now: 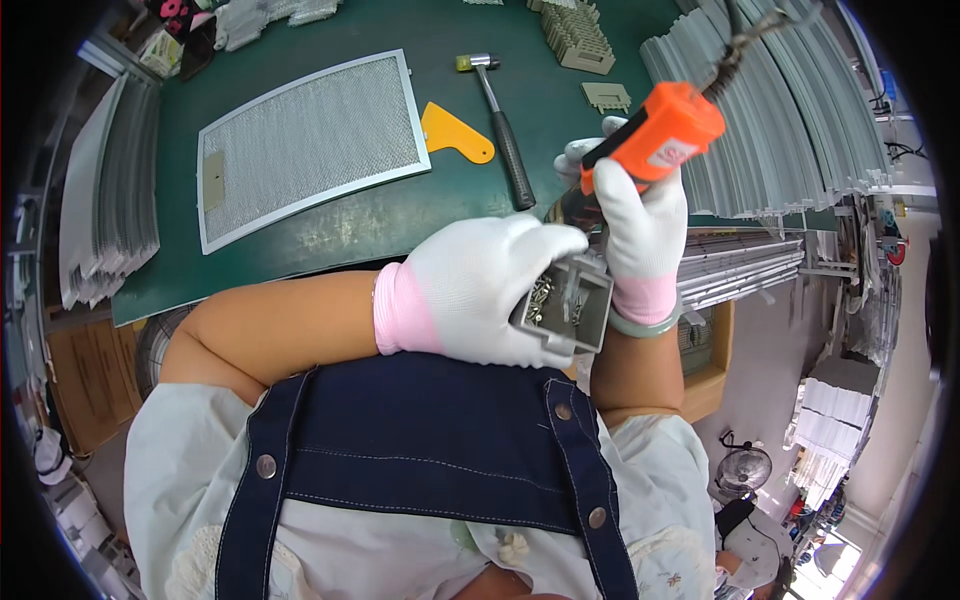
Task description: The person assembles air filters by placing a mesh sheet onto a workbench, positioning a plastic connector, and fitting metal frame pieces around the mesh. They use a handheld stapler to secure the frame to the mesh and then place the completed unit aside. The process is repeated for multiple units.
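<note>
My left hand (480, 280), in a white glove with a pink cuff, is closed around a small grey plastic box (597, 318). Small metal screws (540, 298) lie inside it. Just right of the box, my right hand (640, 220), gloved the same way, grips an orange and black electric screwdriver (655, 135). A cable (735, 60) runs up from the tool's top. The tool's dark lower end points toward the box, and its tip is hidden behind my left hand.
Left on the green table (330, 235) lies a framed metal mesh panel (310, 145), with a yellow scraper (455, 135) and a hammer (507, 140) beside it. Stacked panels (110, 190) stand far left; long strips (760, 120) are piled right. A beige block (578, 38) sits at the back.
</note>
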### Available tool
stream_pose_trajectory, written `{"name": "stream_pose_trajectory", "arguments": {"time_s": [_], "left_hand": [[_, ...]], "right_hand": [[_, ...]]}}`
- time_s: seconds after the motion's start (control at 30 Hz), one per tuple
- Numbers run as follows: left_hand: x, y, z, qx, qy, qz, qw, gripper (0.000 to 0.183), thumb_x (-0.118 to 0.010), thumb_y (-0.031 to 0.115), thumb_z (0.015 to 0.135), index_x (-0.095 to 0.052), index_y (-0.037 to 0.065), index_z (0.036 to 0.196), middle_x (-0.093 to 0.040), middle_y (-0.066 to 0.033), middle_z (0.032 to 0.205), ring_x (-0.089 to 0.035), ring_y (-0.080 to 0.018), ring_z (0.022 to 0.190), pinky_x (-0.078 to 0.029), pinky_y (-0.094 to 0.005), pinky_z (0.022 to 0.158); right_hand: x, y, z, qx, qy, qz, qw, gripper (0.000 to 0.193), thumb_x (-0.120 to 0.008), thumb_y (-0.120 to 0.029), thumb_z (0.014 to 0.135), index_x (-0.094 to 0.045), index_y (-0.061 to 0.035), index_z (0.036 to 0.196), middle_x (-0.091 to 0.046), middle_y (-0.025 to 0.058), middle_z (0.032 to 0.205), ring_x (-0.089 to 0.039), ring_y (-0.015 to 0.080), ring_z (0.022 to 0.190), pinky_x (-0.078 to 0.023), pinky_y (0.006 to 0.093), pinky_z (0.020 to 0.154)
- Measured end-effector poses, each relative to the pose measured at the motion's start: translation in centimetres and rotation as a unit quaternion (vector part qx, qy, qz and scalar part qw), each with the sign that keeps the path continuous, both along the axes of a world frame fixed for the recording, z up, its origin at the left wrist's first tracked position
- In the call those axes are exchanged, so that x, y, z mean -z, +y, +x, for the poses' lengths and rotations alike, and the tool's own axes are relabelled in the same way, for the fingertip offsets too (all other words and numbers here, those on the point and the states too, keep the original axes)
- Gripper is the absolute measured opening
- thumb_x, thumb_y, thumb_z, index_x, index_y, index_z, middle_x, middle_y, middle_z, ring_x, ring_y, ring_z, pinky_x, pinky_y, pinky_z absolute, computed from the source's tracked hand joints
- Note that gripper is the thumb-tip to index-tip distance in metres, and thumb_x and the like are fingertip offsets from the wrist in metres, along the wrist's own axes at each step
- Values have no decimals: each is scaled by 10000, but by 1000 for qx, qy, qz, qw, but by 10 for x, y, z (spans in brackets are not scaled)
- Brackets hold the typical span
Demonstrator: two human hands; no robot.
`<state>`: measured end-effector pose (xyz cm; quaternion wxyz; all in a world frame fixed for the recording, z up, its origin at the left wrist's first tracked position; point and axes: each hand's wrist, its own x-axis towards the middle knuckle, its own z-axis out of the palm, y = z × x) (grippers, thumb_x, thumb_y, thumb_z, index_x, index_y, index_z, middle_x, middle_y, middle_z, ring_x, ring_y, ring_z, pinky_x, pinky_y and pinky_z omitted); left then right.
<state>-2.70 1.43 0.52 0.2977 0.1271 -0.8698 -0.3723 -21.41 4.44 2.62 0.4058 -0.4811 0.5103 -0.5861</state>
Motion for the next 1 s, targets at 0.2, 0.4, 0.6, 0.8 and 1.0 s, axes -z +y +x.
{"name": "stream_pose_trajectory", "arguments": {"time_s": [0.2, 0.4, 0.6, 0.8, 1.0], "left_hand": [[0, -1, -2, 11, -35, 50, 998, 880, -909, 326, 629, -470, 25, 1330, -631, -186, 1071, -648, -380, 945, -532, -421, 811], [19, 11, -8, 28, -11, 41, 999, 867, -891, 277, 647, -454, 13, 1348, -625, -212, 1118, -633, -394, 1022, -523, -423, 876], [15, 11, -14, 70, -45, 94, 992, 718, -811, 282, 744, -453, 15, 1306, -606, -210, 1073, -613, -385, 1018, -506, -435, 871], [22, 11, -18, 67, -123, 134, 981, 812, -868, 263, 684, -459, 12, 1339, -624, -210, 1124, -636, -384, 1025, -522, -422, 877], [19, 9, -22, 73, -92, 71, 990, 810, -858, 272, 685, -465, 3, 1341, -619, -215, 1159, -630, -388, 1050, -513, -420, 903]], "right_hand": [[-9, 0, -8, 56, 63, 52, 995, 386, -598, -103, 946, -444, 60, 1261, -685, 160, 1038, -692, 248, 944, -552, 369, 849], [12, 15, -17, 60, 66, 34, 995, 444, -652, -129, 931, -449, 50, 1283, -689, 148, 1034, -683, 235, 959, -536, 353, 868], [20, 19, -18, 85, -27, 29, 996, 306, -682, -82, 889, -557, -3, 1157, -703, 73, 992, -647, 109, 885, -527, 269, 767], [45, 21, -36, 42, 46, 92, 994, 342, -704, -134, 914, -555, 0, 1191, -696, 71, 1012, -650, 132, 921, -520, 290, 826], [32, 26, -21, 93, -6, -34, 995, 408, -598, -168, 979, -436, 69, 1269, -687, 164, 1031, -678, 250, 964, -510, 388, 933]]}}
